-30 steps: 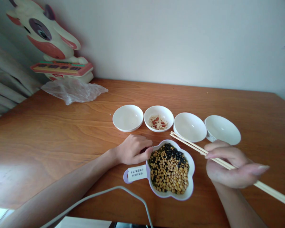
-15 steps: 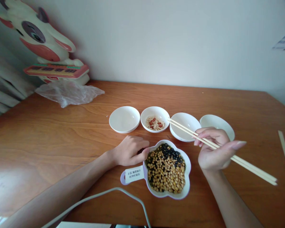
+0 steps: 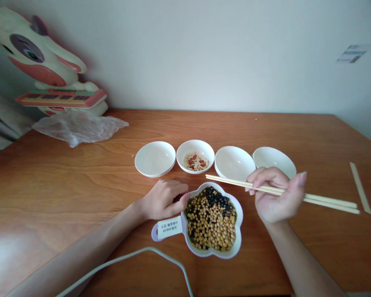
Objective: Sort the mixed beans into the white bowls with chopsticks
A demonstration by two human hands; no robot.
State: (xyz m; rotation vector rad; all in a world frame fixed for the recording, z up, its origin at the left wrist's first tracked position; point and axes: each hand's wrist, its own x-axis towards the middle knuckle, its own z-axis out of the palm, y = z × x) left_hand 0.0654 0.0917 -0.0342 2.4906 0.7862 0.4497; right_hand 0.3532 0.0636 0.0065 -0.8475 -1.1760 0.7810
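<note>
My right hand (image 3: 275, 194) is closed around a pair of pale wooden chopsticks (image 3: 231, 180), whose tips meet above the far rim of a paw-shaped bowl (image 3: 239, 231). Nothing shows between the tips. Soybeans (image 3: 219, 231), black beans (image 3: 218, 202) and smaller green beans fill that bowl, and a paper label (image 3: 170, 227) is stuck on its handle. With fingers curled, my left hand (image 3: 165, 200) pinches the bowl's upper left rim. Behind stand a white bowl (image 3: 154, 159) at the far left and a second bowl (image 3: 181, 152) containing pale seeds and reddish nuts.
Further right in the row are a third white bowl (image 3: 235, 163) and a fourth bowl (image 3: 273, 159), partly behind my right hand. A wooden strip (image 3: 360, 187) lies at the right. A plastic bag (image 3: 80, 128) and cow toy keyboard (image 3: 62, 99) stand back left; a cable (image 3: 148, 248) crosses in front.
The chopstick tips have come down and toward me, away from the bowl of seeds and nuts. My left hand keeps its hold on the rim. The whole view has shifted slightly.
</note>
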